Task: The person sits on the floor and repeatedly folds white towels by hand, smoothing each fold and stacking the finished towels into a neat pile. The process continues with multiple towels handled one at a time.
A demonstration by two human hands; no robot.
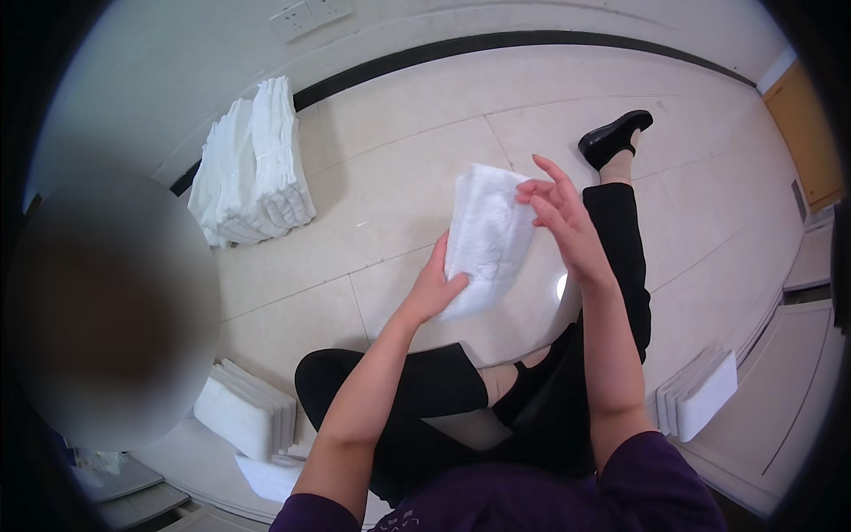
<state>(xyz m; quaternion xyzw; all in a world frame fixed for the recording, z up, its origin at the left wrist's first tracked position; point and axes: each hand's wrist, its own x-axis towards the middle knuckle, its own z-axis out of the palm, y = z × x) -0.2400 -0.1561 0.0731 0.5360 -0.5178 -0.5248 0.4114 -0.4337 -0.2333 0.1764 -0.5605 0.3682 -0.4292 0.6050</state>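
A folded white towel (490, 229) is held up in front of me, over the tiled floor. My left hand (435, 286) grips its lower left edge, with the thumb lying across the front face. At the upper right edge of the towel is my right hand (562, 223), its fingers spread and slightly curled. The fingertips overlap the towel's edge, and whether they touch it is hard to tell. The towel's back side is hidden from view.
A tall stack of white towels (256, 166) stands against the wall at upper left. Folded white towels (246, 405) stand at lower left, others (698, 396) by the cabinet (781, 386) at right. My legs (615, 253) rest on the floor. A blurred patch hides the far left.
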